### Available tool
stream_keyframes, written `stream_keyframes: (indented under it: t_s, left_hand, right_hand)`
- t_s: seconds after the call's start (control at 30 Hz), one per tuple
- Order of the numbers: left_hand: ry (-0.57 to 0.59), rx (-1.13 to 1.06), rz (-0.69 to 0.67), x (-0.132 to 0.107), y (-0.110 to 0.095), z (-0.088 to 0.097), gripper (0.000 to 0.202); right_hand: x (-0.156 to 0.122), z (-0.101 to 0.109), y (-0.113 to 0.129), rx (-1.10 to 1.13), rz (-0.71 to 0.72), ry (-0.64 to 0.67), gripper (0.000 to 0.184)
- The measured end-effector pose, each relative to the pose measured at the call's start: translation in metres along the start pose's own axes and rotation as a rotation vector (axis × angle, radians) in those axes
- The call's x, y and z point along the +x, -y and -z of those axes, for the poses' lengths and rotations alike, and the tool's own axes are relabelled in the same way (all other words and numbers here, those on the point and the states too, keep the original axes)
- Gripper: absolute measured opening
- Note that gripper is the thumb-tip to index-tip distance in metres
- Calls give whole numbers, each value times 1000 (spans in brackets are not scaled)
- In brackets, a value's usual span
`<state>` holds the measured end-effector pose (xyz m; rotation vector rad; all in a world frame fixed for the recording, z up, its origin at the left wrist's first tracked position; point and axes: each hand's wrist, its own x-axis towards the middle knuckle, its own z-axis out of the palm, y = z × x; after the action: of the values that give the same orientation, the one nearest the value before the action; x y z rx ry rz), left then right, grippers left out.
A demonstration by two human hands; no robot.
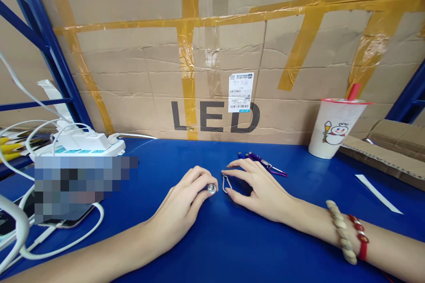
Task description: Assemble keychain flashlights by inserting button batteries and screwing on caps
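Observation:
My left hand (pixel 187 201) is closed around a small silver tube (pixel 211 189), its round, cupped end facing me between thumb and fingers. The rest of the tube is hidden in the hand. Just to the right, the thumb and a fingertip of my right hand (pixel 254 185) hold a silver carabiner (pixel 225 184) at its two ends, close to the blue tabletop. A small gap separates the two hands. Behind my right hand lie slim purple pen-like tubes (pixel 257 158) with a purple carabiner (pixel 278 172), partly covered by the fingers.
A white cup with a red straw (pixel 335 130) stands back right, near a cardboard tray (pixel 385 154) and a white strip (pixel 379 194). On the left are a white power strip (pixel 99 147), looping cables and a phone (pixel 71 221). A large taped carton (pixel 139 79) closes off the back.

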<state>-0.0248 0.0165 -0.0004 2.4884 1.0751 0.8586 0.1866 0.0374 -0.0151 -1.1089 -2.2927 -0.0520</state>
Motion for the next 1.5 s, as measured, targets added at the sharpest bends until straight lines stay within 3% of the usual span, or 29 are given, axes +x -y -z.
stream_keyframes:
  t_s: [0.5, 0.8, 0.97, 1.13, 1.5]
  left_hand:
    - [-52, 147, -80, -2, 6, -4, 27]
    - [15, 118, -33, 0, 9, -6, 19]
    - [7, 12, 128, 2, 6, -4, 15]
    - [-62, -38, 183, 1, 4, -5, 17]
    - [70, -122, 73, 0, -2, -4, 18]
  right_hand:
    - [0, -2, -2, 54, -10, 14, 30]
    - [-3, 4, -3, 215, 233, -82, 21]
    - [-1, 4, -1, 200, 217, -9, 18]
    - [1, 7, 0, 194, 251, 102, 21]
    - [2, 2, 0, 279, 347, 125, 19]
